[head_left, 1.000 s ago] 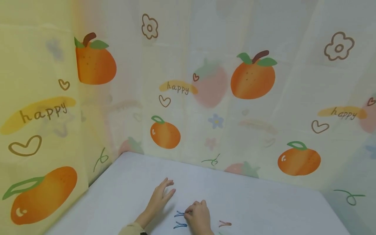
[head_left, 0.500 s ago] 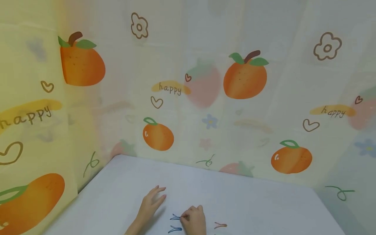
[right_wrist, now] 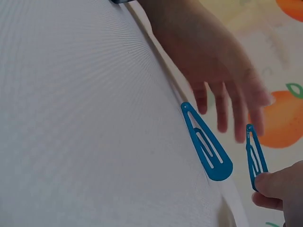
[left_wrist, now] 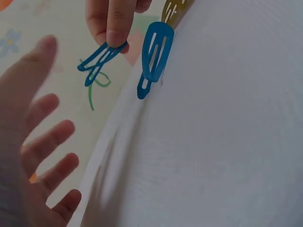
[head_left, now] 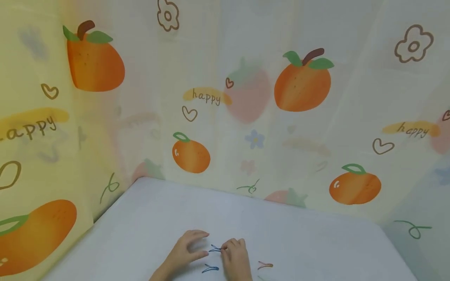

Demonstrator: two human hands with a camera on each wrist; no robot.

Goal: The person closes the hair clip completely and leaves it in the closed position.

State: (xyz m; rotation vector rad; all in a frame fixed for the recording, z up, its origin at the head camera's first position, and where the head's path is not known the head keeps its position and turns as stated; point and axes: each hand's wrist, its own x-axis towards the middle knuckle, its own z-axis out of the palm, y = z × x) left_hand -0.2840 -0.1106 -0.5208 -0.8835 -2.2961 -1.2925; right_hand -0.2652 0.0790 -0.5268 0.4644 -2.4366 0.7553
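My right hand pinches the wide end of a blue snap hair clip between thumb and fingers. The clip's two arms are sprung apart, and its narrow end points left, toward my other hand. My left hand is beside that end with thumb and fingers spread wide, holding nothing. On the white table nearer to me lies a second blue snap hair clip, also sprung apart. To the right of my right hand, a reddish-brown hair clip lies on the tabletop.
The white table meets a fruit-printed curtain at the back and left. An olive-gold hair clip shows at the top of the left wrist view. A pale green thing peeks in at the head view's bottom edge.
My left hand has come in toward the held clip, its fingers now reaching right. My right hand keeps its pinch and has carried the clip slightly away from the second blue one.
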